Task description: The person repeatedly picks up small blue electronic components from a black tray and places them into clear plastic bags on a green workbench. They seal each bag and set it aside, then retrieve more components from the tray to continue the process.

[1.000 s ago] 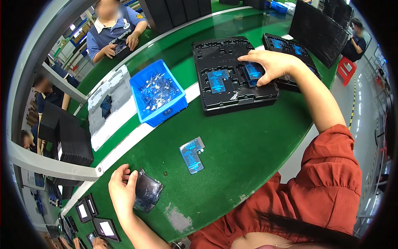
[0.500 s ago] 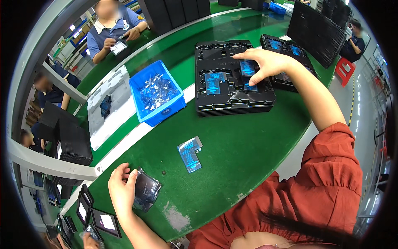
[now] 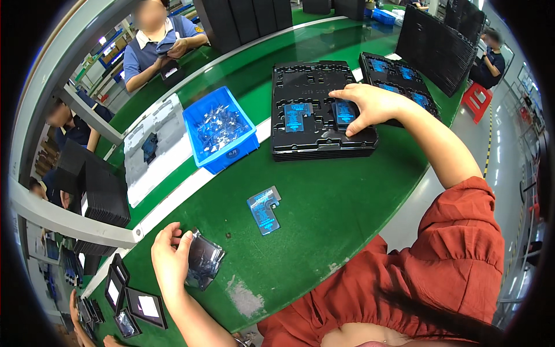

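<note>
My right hand (image 3: 374, 107) reaches over a black moulded tray (image 3: 324, 144) at the top of a stack. Its thumb and fingers straddle a flat battery (image 3: 345, 111) with blue print, gripping it at its pocket. A second battery, L-shaped (image 3: 298, 117), lies in the tray's left pocket. On the green table in front of me rests another L-shaped battery (image 3: 265, 210). At the lower left, my left hand (image 3: 171, 257) has curled fingers at the edge of a dark flat pack in shiny film (image 3: 204, 258); its fingertips are partly hidden.
A blue bin (image 3: 250, 144) of small clear-and-silver pieces stands beside a white tray (image 3: 159, 173). Another black tray with batteries (image 3: 425, 87) is at the right. Black trays (image 3: 433, 46) stand behind it. Open dark frames (image 3: 144, 306) lie lower left. A co-worker (image 3: 162, 43) sits opposite.
My right hand has lowered slightly, and the battery under it now sits squarer in the tray pocket. The left hand stays put. Opposite, the co-worker's hands have come together around a dark item.
</note>
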`<action>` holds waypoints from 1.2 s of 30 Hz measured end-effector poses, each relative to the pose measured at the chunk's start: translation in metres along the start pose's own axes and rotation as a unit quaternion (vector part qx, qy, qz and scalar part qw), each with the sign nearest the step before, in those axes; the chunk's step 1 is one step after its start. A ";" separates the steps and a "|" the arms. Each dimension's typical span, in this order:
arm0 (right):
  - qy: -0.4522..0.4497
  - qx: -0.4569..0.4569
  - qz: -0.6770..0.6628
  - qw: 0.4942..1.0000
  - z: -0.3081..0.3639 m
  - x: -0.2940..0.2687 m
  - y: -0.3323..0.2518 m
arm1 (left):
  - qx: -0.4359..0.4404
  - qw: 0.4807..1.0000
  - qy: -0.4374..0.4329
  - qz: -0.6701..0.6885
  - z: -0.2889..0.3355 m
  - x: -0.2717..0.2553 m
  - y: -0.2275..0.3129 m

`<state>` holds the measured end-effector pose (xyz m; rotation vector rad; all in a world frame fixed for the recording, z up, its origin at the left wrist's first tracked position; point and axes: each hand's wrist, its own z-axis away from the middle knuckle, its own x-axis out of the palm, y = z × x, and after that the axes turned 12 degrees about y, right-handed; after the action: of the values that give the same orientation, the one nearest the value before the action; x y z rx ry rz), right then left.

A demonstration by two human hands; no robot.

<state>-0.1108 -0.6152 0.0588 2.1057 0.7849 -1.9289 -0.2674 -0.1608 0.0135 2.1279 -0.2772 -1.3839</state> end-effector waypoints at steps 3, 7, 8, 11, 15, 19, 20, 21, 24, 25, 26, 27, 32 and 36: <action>-0.006 -0.063 -0.014 0.998 0.005 0.000 0.000 | 0.004 1.000 0.003 -0.002 0.001 0.000 -0.001; 0.001 -0.071 -0.033 0.997 0.010 0.001 -0.001 | -0.001 1.000 -0.004 -0.001 0.001 -0.001 0.002; -0.001 -0.065 -0.028 0.998 0.011 0.001 -0.003 | -0.001 1.000 -0.003 -0.003 0.001 -0.001 0.003; 0.016 -0.045 -0.019 0.999 0.021 0.003 -0.014 | -0.002 1.000 -0.003 -0.004 0.002 -0.002 0.004; 0.055 -0.050 -0.016 0.997 0.037 0.010 -0.023 | 0.007 1.000 -0.004 -0.002 0.002 0.000 0.004; 0.055 -0.073 -0.063 0.994 0.025 0.005 -0.013 | 0.000 1.000 -0.009 -0.004 0.004 -0.002 0.009; 0.052 -0.049 -0.068 0.995 0.016 0.000 -0.008 | 0.003 1.000 -0.006 -0.006 0.003 -0.001 0.007; 0.103 -0.067 -0.060 0.991 0.005 0.001 0.008 | 0.007 1.000 -0.005 -0.005 0.003 0.000 0.004; 0.180 -0.069 -0.034 0.981 -0.034 -0.005 0.041 | 0.003 1.000 -0.013 -0.002 0.003 0.001 0.005; 0.179 -0.066 -0.010 0.982 -0.045 -0.007 0.053 | -0.001 1.000 -0.017 0.003 0.002 0.001 0.006; 0.136 -0.011 -0.028 0.990 -0.055 -0.011 0.062 | 0.000 1.000 -0.019 0.002 0.000 0.002 0.006; 0.126 0.000 -0.025 0.992 -0.065 -0.010 0.070 | -0.002 1.000 -0.018 -0.001 0.000 0.002 0.003; 0.098 0.017 -0.059 0.993 -0.099 0.005 0.100 | -0.026 1.000 -0.012 -0.002 -0.002 0.004 0.001; 0.085 -0.005 -0.065 0.994 -0.129 0.013 0.070 | -0.036 0.999 -0.012 -0.009 -0.004 0.006 -0.001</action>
<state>0.0361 -0.6110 0.0495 2.2889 0.9871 -1.8177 -0.2616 -0.1608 0.0095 2.0610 -0.2144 -1.4110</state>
